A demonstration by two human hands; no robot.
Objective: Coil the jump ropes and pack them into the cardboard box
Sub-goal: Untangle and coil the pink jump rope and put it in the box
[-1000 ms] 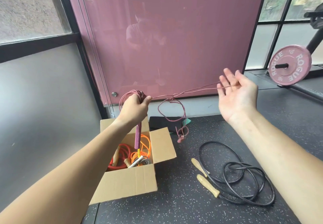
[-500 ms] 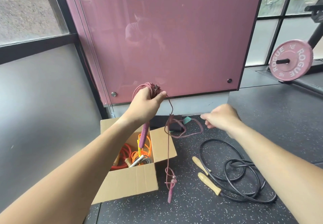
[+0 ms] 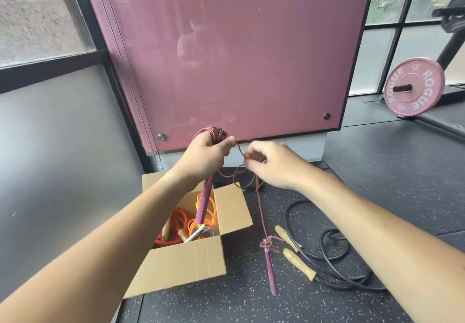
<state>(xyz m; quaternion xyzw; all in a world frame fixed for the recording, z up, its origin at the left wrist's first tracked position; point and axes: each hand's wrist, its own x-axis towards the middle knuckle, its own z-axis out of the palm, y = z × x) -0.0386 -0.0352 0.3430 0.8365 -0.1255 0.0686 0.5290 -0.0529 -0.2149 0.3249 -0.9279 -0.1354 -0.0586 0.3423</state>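
Two hands meet above the cardboard box (image 3: 186,264) in the head view: the left hand (image 3: 206,154) clenches the gathered loops of the pink jump rope (image 3: 261,212), with one pink handle (image 3: 203,204) hanging over the box's opening, while the right hand (image 3: 271,164) pinches the loose strand just beside it with its fingers (image 3: 254,151). I'd lay each loop the same size and pick out the snarl (image 3: 268,243) above the free handle (image 3: 271,272) before it reaches the coil. The black rope (image 3: 334,254) waits on the floor (image 3: 377,184). The weight plate (image 3: 414,87) reads ROGUE.

Pink rope (image 3: 204,203) half-coiled above the open cardboard box (image 3: 186,264) holding orange ropes (image 3: 192,224); black rope (image 3: 299,264) loose on the floor.
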